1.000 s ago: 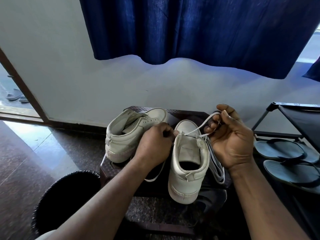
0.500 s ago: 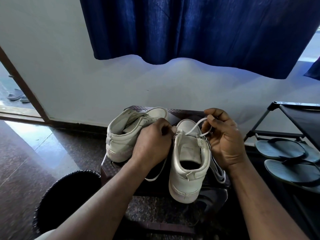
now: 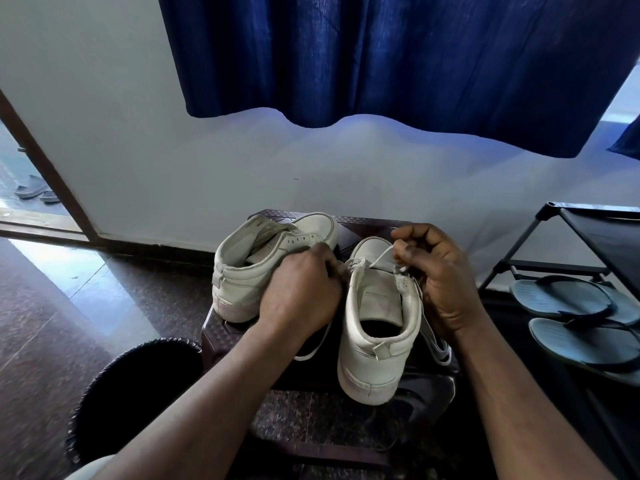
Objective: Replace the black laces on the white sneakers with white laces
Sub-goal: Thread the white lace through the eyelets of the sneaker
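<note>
Right hand (image 3: 446,282) lowered; white lace (image 3: 381,257) reaches left hand (image 3: 301,289).

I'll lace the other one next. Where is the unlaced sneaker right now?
The unlaced sneaker sits on the dark stool in the head view, left of the sneaker being laced and just beyond the left hand.

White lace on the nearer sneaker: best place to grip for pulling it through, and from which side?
Pinch the white lace on its free span right of the eyelets, coming from the right and above. There it rises clear of the sneaker, so fingers can close round it. The right hand pinches it there; the left hand holds the other side.
</note>
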Tool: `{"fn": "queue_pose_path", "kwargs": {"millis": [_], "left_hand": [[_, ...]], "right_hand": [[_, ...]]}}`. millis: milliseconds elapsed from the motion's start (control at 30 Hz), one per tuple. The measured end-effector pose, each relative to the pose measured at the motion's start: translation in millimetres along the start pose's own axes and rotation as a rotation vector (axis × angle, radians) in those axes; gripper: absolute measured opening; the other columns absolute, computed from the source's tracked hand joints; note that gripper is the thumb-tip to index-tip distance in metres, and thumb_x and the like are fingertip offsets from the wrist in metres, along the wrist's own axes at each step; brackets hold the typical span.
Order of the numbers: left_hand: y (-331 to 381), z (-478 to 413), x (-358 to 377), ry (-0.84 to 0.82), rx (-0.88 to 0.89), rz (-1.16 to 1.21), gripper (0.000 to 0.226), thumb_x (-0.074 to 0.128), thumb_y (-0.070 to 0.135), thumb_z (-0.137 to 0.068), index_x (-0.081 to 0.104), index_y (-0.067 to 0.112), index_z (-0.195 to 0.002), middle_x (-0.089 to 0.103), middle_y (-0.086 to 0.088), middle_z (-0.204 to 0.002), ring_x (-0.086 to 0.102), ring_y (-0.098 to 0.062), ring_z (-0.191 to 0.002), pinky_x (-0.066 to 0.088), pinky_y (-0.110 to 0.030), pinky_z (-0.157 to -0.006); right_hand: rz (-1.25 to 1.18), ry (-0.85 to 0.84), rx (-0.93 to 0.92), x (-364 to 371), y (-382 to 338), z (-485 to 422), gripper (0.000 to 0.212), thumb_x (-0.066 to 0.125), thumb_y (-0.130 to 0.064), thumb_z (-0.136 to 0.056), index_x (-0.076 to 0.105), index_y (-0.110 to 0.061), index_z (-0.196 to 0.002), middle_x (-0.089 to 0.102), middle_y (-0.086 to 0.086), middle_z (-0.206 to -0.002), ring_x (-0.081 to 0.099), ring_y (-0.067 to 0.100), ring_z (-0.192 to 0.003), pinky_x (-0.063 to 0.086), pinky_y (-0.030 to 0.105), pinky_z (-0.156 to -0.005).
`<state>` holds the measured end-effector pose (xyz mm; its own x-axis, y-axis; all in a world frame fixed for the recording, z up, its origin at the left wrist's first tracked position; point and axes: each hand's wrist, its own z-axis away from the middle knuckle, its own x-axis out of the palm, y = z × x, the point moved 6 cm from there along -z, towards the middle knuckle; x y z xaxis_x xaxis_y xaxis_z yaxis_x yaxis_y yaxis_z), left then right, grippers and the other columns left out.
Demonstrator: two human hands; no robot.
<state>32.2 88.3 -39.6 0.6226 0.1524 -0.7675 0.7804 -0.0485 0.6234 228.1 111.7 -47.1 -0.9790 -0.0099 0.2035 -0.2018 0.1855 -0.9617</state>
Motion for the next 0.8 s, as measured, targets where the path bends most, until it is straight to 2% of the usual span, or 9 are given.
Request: {"fn": "queue_pose_path", "kwargs": {"millis": [100,167,233,333,400,467,533,667,800], "left_hand": [[-1.1,-4.4,4.5,-0.025,-0.039,0.289,0.007,0.066,0.026,-0.095,0.069,0.031,-0.093,0.074,0.017,-0.088,0.069,-0.006,-0.087,0.055,-0.031,-0.082],[0.2,-4.2,11.2,-0.074,-0.043,0.329,0.010,0.067,0.023,-0.095,0.071,0.030,-0.090,0.074,0.019,-0.086,0.069,-0.001,-0.084,0.056,-0.029,-0.083],[1.6,-3.8,12.1,-0.085,-0.047,0.330,0.009,0.067,0.022,-0.095,0.071,0.027,-0.089,0.074,0.016,-0.086,0.069,-0.003,-0.085,0.056,-0.029,-0.083],[4.0,-2.6,6.2,-0.067,-0.008,0.141,0.010,0.062,0.023,-0.096,0.069,0.025,-0.090,0.074,0.008,-0.093,0.068,-0.015,-0.090,0.054,-0.032,-0.079],[5.0,1.5,4.1,-0.077,0.021,-0.091,0.016,0.055,0.024,-0.097,0.071,0.020,-0.100,0.073,-0.002,-0.103,0.067,-0.026,-0.095,0.053,-0.034,-0.078],[3.4,4.5,4.3,-0.100,0.012,-0.169,0.023,0.053,0.027,-0.097,0.071,0.017,-0.108,0.072,-0.007,-0.106,0.067,-0.031,-0.096,0.054,-0.037,-0.076],[2.3,2.7,3.5,-0.076,0.011,-0.115,0.018,0.055,0.027,-0.094,0.070,0.023,-0.105,0.073,-0.002,-0.102,0.066,-0.027,-0.094,0.053,-0.035,-0.074],[1.3,-3.2,6.7,-0.090,-0.022,0.221,0.008,0.062,0.030,-0.096,0.070,0.030,-0.093,0.075,0.013,-0.092,0.068,-0.010,-0.090,0.055,-0.033,-0.082],[1.0,-5.0,10.0,-0.093,-0.036,0.223,0.013,0.063,0.032,-0.098,0.070,0.024,-0.090,0.075,0.009,-0.091,0.067,-0.014,-0.089,0.053,-0.031,-0.080]], "right_hand": [[0.028,-0.006,-0.002,0.7,-1.2,-0.1,0.016,0.068,0.002,-0.087,0.072,-0.009,-0.099,0.066,0.001,-0.082,0.058,0.009,-0.072,0.048,0.023,-0.071],[0.055,-0.006,0.004,1.4,-1.0,1.2,0.015,0.070,-0.005,-0.083,0.073,-0.011,-0.096,0.067,0.005,-0.086,0.058,0.011,-0.074,0.048,0.025,-0.071],[0.084,-0.007,0.003,2.0,-1.3,2.3,0.013,0.071,-0.010,-0.081,0.074,-0.013,-0.093,0.067,0.007,-0.088,0.056,0.014,-0.076,0.046,0.028,-0.072],[0.099,-0.001,0.000,1.5,-1.6,2.5,0.013,0.072,-0.003,-0.084,0.074,-0.014,-0.091,0.067,0.004,-0.084,0.056,0.013,-0.075,0.046,0.026,-0.070],[0.124,-0.002,-0.003,1.5,-1.5,2.9,0.016,0.072,0.001,-0.086,0.073,-0.014,-0.091,0.069,0.005,-0.084,0.062,0.014,-0.077,0.051,0.024,-0.071],[0.166,-0.014,-0.004,3.6,-1.2,4.1,0.014,0.074,0.000,-0.086,0.073,-0.013,-0.092,0.071,0.009,-0.087,0.065,0.017,-0.082,0.054,0.023,-0.074],[0.207,-0.007,-0.015,4.1,-2.0,4.3,0.017,0.070,0.006,-0.090,0.072,-0.011,-0.092,0.072,0.009,-0.088,0.066,0.017,-0.083,0.054,0.020,-0.073],[0.243,-0.003,-0.003,2.7,-2.8,3.6,0.017,0.069,0.007,-0.091,0.072,-0.010,-0.093,0.070,0.009,-0.087,0.064,0.014,-0.079,0.053,0.022,-0.074],[0.259,-0.017,0.021,3.8,-1.0,3.5,0.014,0.070,0.005,-0.091,0.072,-0.009,-0.095,0.070,0.008,-0.087,0.064,0.011,-0.078,0.052,0.021,-0.074]]}}
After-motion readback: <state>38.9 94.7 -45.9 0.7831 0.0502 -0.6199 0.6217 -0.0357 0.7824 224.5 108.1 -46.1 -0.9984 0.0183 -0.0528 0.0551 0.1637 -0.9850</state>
